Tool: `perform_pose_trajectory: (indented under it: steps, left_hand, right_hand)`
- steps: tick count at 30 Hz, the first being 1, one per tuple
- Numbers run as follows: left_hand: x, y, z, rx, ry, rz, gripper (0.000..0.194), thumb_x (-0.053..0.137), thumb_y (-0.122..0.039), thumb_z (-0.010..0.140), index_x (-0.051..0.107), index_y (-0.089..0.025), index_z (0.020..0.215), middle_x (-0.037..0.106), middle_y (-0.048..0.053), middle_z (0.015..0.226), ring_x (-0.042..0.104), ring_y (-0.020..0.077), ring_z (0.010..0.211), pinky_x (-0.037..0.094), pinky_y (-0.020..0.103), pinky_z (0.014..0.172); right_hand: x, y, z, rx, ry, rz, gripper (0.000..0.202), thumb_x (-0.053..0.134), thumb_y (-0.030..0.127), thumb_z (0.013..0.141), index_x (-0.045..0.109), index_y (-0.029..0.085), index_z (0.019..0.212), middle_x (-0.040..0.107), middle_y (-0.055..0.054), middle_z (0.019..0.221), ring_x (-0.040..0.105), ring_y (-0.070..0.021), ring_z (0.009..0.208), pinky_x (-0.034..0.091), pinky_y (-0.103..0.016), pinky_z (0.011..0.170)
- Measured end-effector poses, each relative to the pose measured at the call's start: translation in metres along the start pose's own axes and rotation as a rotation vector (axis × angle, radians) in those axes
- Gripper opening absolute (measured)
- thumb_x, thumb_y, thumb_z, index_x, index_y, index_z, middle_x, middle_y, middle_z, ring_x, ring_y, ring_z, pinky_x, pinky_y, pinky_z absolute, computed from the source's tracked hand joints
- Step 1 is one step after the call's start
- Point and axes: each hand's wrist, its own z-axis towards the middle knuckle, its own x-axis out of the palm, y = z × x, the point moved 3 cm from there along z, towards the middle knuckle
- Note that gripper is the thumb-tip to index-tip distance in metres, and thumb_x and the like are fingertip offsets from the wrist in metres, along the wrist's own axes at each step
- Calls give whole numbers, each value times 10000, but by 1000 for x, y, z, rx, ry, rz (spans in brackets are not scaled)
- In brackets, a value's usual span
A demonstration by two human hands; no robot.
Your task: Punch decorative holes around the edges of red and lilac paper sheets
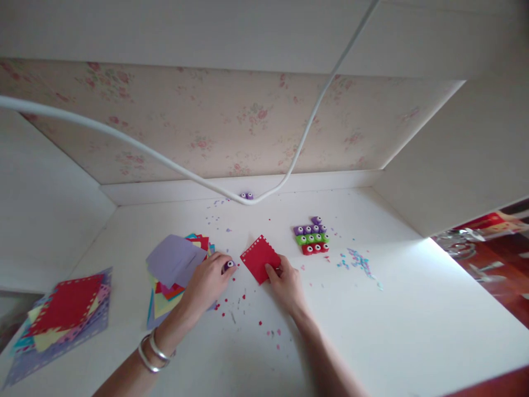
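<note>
Between the fingers of my left hand (214, 274) is a small purple craft punch (229, 266) with a round white button. My right hand (285, 281) pinches the lower right edge of a red paper square (260, 260). Small holes run along the square's upper left and upper right edges. A narrow gap separates the punch from the paper's left corner. Tiny red punched-out pieces (243, 297) lie scattered on the white tabletop (330, 331) below the hands.
Rows of purple, green and red punches (316, 238) stand to the right, near bluish paper bits (359, 262). Stacks of coloured paper (176, 262) and hole-edged sheets (68, 303) lie left. A white cable (165, 160) hangs across the view, before two purple punches (249, 196).
</note>
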Motion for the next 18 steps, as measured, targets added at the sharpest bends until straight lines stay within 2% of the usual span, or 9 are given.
perform_pose_trajectory:
  steps: [4,7,9,12,14,18]
  left_hand:
    - [-16,-23,29,138,-37,-67,204,513,-305,884,669,-242,1001,669,42,1007,638,200,912,493,314,823]
    - [-23,-54,59,257,-41,-142,239,504,-286,890,667,-261,1064,672,20,1068,635,182,960,484,298,875]
    - [-20,-80,83,354,-25,-163,244,498,-267,896,671,-269,1069,679,0,1082,628,170,997,462,289,923]
    - [-2,-116,120,472,31,-127,265,484,-245,905,663,-248,1100,670,7,1140,611,165,1048,438,272,952]
    - [19,-135,144,512,139,-35,277,490,-245,900,660,-233,1117,660,22,1179,601,175,1073,423,279,968]
    - [60,-156,184,506,208,8,234,531,-218,858,713,-229,1006,704,53,1076,629,207,1007,452,306,901]
  right_hand:
    - [0,3,-1,-5,11,21,257,480,306,848,588,188,1050,710,-43,789,638,-173,637,445,-260,569]
    - [-2,5,-1,-23,14,2,226,482,292,844,592,185,1009,697,-35,759,616,-161,617,421,-245,550]
    - [-3,6,0,-33,22,-23,215,485,285,843,594,187,1002,688,-24,731,604,-156,604,403,-239,539]
    - [-5,8,1,-29,34,-32,226,489,268,841,591,184,1025,686,-19,722,602,-152,597,398,-237,543]
    - [-6,8,1,-26,34,-24,235,493,266,841,591,178,1035,687,-23,726,607,-153,605,405,-237,553]
    - [-6,6,3,-39,38,-1,252,484,259,844,586,177,1060,680,-15,711,593,-141,585,405,-227,537]
